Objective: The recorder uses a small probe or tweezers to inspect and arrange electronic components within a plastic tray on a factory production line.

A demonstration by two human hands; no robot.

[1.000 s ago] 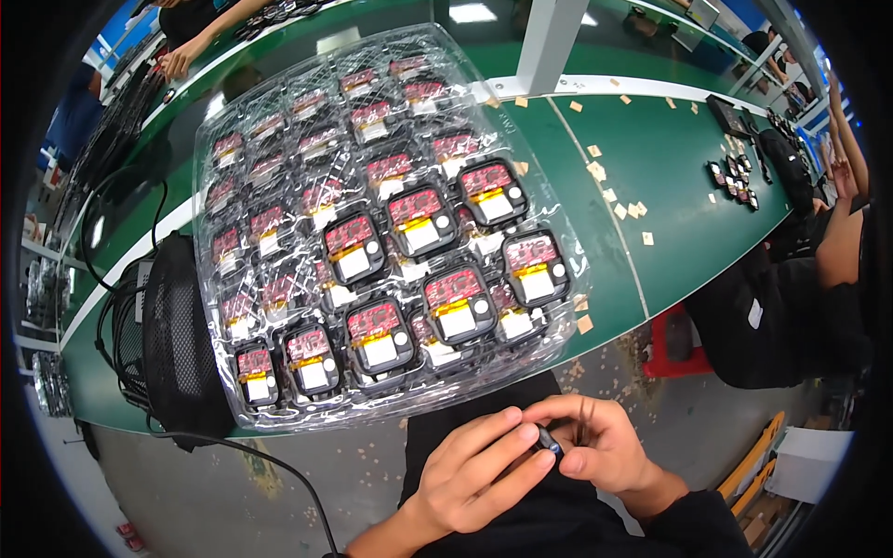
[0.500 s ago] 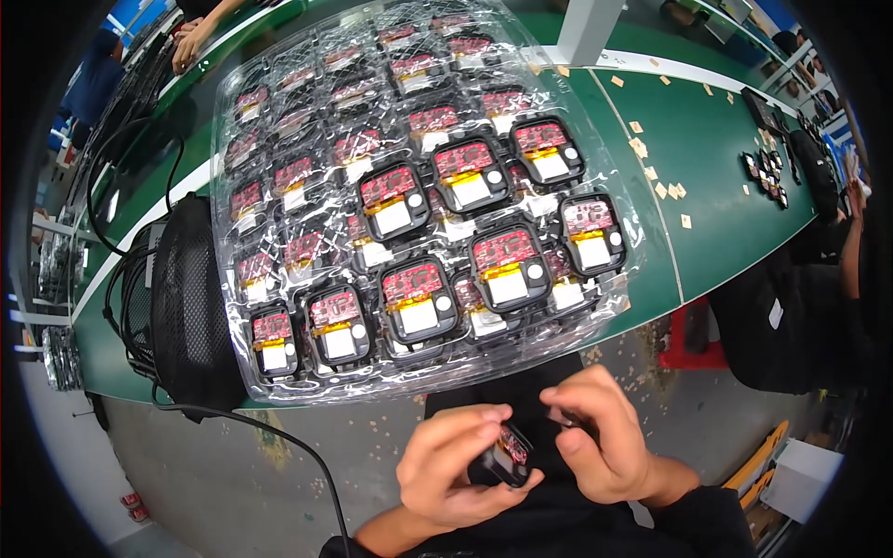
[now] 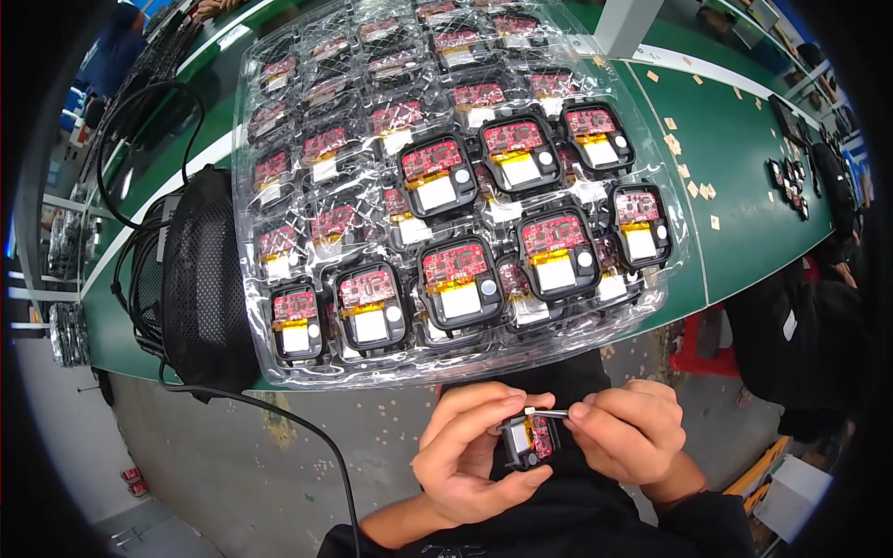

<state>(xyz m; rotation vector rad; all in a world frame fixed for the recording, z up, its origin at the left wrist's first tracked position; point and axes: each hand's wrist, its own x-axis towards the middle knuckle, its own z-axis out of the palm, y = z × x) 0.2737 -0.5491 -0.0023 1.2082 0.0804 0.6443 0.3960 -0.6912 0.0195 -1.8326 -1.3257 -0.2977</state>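
Observation:
My left hand (image 3: 465, 456) is closed around a small black device housing (image 3: 513, 452), with a red circuit board, yellow tape and a pale rectangular part inside. It is held tilted, its open face toward my right hand. Between the thumb and fingers of my right hand (image 3: 633, 432) are slim metal tweezers (image 3: 553, 413), mostly hidden by the fingers. Their tip reaches over the housing's upper edge, at a tiny white piece (image 3: 530, 410); whether the tip touches the board I cannot tell. Both hands are in front of the table edge, above my lap.
Clear plastic trays (image 3: 372, 374) full of similar housings lie on the green table (image 3: 753, 232). Left of them stands a black mesh bag (image 3: 200, 279) with a cable hanging down. Small tan pieces (image 3: 673, 144) lie scattered at right. A co-worker's dark clothing (image 3: 791, 325) shows beyond.
My right hand has come in to the housing, bringing the tweezers over its edge. My left hand has turned the housing's open face more into view. The whole view has shifted slightly.

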